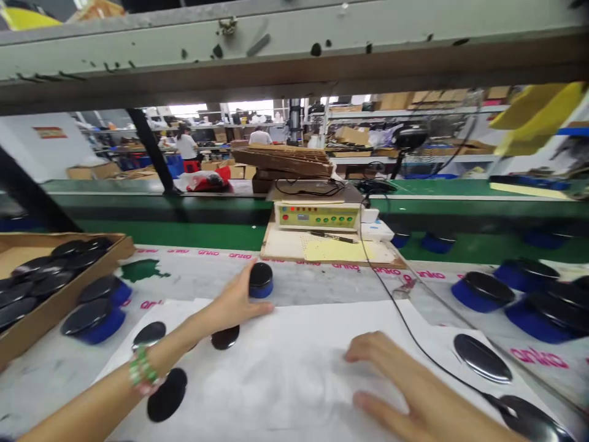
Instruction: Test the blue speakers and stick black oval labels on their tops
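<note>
My left hand (239,301) reaches forward at the centre-left, its fingers round the left side of a small blue and black round piece (261,281) standing at the far edge of the white paper (285,380). Its thumb points right, in front of the piece. My right hand (391,380) hovers over the right part of the paper, fingers apart, holding nothing. Below my left hand lies a dark disc (225,337). Two more dark discs (167,395) (150,334) lie beside my left wrist, which wears a beaded bracelet.
A cardboard box (69,288) of black discs stands at left. Several blue and black round pieces (482,291) sit at right, near a shiny disc (482,358) and a black cable (414,337). A control box (317,217) stands ahead; a shelf beam (294,55) crosses above.
</note>
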Available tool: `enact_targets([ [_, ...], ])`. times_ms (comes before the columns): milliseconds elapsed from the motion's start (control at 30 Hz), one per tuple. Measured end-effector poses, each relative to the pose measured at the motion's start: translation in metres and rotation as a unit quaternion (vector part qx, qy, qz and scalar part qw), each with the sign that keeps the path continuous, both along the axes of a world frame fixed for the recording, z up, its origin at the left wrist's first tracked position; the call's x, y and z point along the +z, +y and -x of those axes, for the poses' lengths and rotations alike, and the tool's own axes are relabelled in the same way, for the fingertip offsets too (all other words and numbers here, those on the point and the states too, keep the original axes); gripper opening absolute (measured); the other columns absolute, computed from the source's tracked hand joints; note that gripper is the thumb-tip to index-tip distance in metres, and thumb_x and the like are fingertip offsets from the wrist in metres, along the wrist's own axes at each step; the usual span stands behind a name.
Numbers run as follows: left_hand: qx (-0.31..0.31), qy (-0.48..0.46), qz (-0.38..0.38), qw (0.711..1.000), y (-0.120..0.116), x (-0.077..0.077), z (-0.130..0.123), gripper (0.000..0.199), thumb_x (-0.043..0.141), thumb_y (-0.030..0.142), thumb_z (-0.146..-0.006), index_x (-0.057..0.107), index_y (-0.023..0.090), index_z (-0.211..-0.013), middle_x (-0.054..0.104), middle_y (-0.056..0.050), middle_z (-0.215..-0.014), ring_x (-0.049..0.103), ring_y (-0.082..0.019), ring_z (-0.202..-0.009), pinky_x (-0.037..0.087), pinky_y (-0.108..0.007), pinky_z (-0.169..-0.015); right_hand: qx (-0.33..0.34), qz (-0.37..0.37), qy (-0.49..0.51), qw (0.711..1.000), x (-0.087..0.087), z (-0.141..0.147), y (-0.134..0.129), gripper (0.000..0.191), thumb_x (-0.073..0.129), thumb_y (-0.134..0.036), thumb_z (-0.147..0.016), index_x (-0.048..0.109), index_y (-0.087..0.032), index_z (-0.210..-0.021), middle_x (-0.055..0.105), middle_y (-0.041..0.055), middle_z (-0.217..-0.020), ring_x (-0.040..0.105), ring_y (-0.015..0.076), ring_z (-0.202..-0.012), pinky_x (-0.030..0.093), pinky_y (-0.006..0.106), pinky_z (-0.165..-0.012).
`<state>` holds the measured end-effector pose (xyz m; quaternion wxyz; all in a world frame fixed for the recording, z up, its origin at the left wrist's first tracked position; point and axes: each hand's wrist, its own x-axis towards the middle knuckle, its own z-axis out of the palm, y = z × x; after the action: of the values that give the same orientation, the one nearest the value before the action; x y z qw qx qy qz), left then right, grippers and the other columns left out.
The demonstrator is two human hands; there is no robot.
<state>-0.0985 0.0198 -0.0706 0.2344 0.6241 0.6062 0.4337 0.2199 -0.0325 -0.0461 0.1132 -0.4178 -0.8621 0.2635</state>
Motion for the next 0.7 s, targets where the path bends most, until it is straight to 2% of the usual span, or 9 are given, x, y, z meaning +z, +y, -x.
enact_targets([
  [67, -0.012, -0.014, 0.020, 1.000, 0.006, -0.007, -0.006, 0.061, 0.079, 0.028, -0.066, 0.052, 0.020, -0.121, 0.063, -0.008, -0.118, 0.058, -0.026, -0.112, 0.042, -0.044, -0.101, 0.109, 0.018, -0.010, 0.994, -0.007, 0.022, -0.008, 0.049, 0.053, -0.047, -0.089, 0.050, -0.031, -0.135, 0.044, 0.0054, -0.144, 0.043, 0.0284, -0.130, 0.039, 0.044, -0.107],
  [133, 0.000, -0.037, 0.018, 0.999, 0.011, -0.005, -0.008, 0.062, 0.078, 0.027, -0.065, 0.050, 0.021, -0.120, 0.065, -0.006, -0.113, 0.059, -0.024, -0.110, 0.040, -0.041, -0.102, 0.171, 0.022, -0.013, 0.985, -0.020, 0.024, -0.010, 0.055, 0.054, -0.048, -0.089, 0.043, -0.033, -0.141, 0.035, 0.0025, -0.148, 0.034, 0.0297, -0.135, 0.031, 0.047, -0.112],
  [233, 0.046, -0.097, -0.001, 0.994, 0.008, 0.006, -0.009, 0.064, 0.077, 0.032, -0.068, 0.045, 0.021, -0.123, 0.061, -0.007, -0.120, 0.056, -0.023, -0.115, 0.039, -0.038, -0.103, 0.171, 0.016, -0.018, 0.985, -0.037, 0.002, 0.003, 0.061, 0.059, -0.046, -0.085, 0.036, -0.042, -0.141, 0.036, -0.0014, -0.148, 0.034, 0.0299, -0.135, 0.035, 0.047, -0.110],
  [333, 0.102, -0.189, -0.011, 0.977, -0.011, 0.008, -0.012, 0.063, 0.070, 0.040, -0.076, 0.038, 0.023, -0.126, 0.055, -0.009, -0.128, 0.055, -0.020, -0.116, 0.042, -0.034, -0.100, 0.153, -0.004, -0.049, 0.987, -0.031, -0.005, 0.025, 0.050, 0.061, -0.039, -0.085, 0.049, -0.042, -0.134, 0.049, 0.0030, -0.140, 0.047, 0.0329, -0.126, 0.043, 0.051, -0.101],
  [400, 0.134, -0.250, -0.006, 0.959, -0.027, 0.001, -0.014, 0.060, 0.067, 0.043, -0.079, 0.037, 0.024, -0.126, 0.054, -0.009, -0.130, 0.055, -0.019, -0.116, 0.042, -0.034, -0.101, 0.172, -0.031, -0.042, 0.984, -0.015, 0.018, 0.039, 0.032, 0.054, -0.026, -0.088, 0.060, -0.033, -0.119, 0.065, 0.0066, -0.116, 0.061, 0.0284, -0.105, 0.048, 0.048, -0.092],
  [433, 0.150, -0.277, -0.001, 0.949, -0.033, -0.005, -0.015, 0.059, 0.067, 0.044, -0.079, 0.037, 0.024, -0.126, 0.053, -0.009, -0.130, 0.055, -0.019, -0.116, 0.041, -0.035, -0.102, 0.204, -0.049, -0.033, 0.977, -0.008, 0.038, 0.045, 0.031, 0.050, -0.015, -0.086, 0.060, -0.027, -0.113, 0.065, 0.0070, -0.108, 0.060, 0.0252, -0.100, 0.050, 0.043, -0.087],
  [500, 0.175, -0.328, 0.008, 0.928, -0.042, -0.017, -0.014, 0.059, 0.068, 0.045, -0.078, 0.038, 0.023, -0.124, 0.054, -0.010, -0.128, 0.055, -0.020, -0.117, 0.040, -0.037, -0.103, 0.279, -0.111, 0.008, 0.954, -0.002, 0.085, 0.054, 0.045, 0.042, 0.006, -0.071, 0.056, -0.019, -0.106, 0.062, 0.0073, -0.101, 0.056, 0.0204, -0.097, 0.049, 0.033, -0.080],
  [600, 0.189, -0.397, 0.008, 0.898, -0.044, -0.029, -0.009, 0.047, 0.063, 0.047, -0.082, 0.043, 0.021, -0.116, 0.058, -0.010, -0.121, 0.057, -0.020, -0.115, 0.042, -0.036, -0.101, 0.338, -0.145, 0.011, 0.930, -0.015, 0.146, 0.066, 0.046, 0.047, 0.006, -0.058, 0.054, -0.018, -0.096, 0.059, 0.0067, -0.101, 0.049, 0.0223, -0.095, 0.043, 0.034, -0.080],
  [700, 0.192, -0.444, -0.004, 0.875, -0.041, -0.033, -0.003, 0.041, 0.064, 0.046, -0.082, 0.047, 0.020, -0.109, 0.063, -0.009, -0.110, 0.061, -0.018, -0.107, 0.046, -0.033, -0.096, 0.365, -0.166, -0.002, 0.916, -0.033, 0.172, 0.075, 0.044, 0.055, -0.004, -0.053, 0.053, -0.017, -0.095, 0.056, 0.0072, -0.097, 0.046, 0.0228, -0.085, 0.040, 0.034, -0.072],
])
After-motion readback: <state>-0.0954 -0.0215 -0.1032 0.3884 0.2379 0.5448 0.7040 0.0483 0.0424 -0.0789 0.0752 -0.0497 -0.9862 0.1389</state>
